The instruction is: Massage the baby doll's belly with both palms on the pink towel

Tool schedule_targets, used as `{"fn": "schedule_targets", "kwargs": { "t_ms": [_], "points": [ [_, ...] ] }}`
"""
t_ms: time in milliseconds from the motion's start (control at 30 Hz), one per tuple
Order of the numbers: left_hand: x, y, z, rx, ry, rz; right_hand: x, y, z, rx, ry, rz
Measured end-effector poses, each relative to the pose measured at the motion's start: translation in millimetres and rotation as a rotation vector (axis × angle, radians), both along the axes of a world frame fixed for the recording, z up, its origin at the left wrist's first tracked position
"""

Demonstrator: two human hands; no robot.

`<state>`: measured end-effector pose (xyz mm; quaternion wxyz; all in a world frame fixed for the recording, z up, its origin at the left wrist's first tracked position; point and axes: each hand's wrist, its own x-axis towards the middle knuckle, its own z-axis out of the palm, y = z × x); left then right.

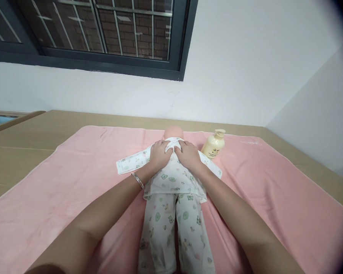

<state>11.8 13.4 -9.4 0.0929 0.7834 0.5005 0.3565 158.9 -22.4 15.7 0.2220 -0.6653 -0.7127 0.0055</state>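
Note:
A baby doll (173, 134) lies on a pink towel (74, 179), head toward the wall. It wears a white printed top (174, 177) and matching trousers (171, 228). My left hand (159, 154) rests on the doll's left shoulder area, fingers curled at the collar of the top. My right hand (188, 154) lies on the other shoulder, fingers also at the collar. Both hands press on or pinch the fabric near the neck. A silver bracelet (137, 180) sits on my left wrist.
A cream lotion bottle (214, 144) stands on the towel just right of the doll's head. The towel covers a wooden table (25, 133) against a white wall, under a barred window (103, 30). Another wall closes the right side.

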Motion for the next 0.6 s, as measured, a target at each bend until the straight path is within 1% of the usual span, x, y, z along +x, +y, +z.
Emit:
{"fn": "schedule_targets", "kwargs": {
  "t_ms": [200, 367, 500, 600],
  "points": [
    [0, 0, 0.5, 0.007, -0.018, -0.002, 3, 2, -11.3, 0.123, 0.081, 0.016],
    [0, 0, 0.2, 0.009, -0.029, 0.001, 5, 3, -13.2, 0.167, 0.115, 0.037],
    [0, 2, -1.8, 0.003, -0.03, 0.001, 2, 0, -11.6, 0.168, 0.09, 0.03],
    [-1, 2, -2.4, 0.002, -0.034, -0.007, -5, -9, -9.4, 0.17, 0.01, 0.022]
  ]
}}
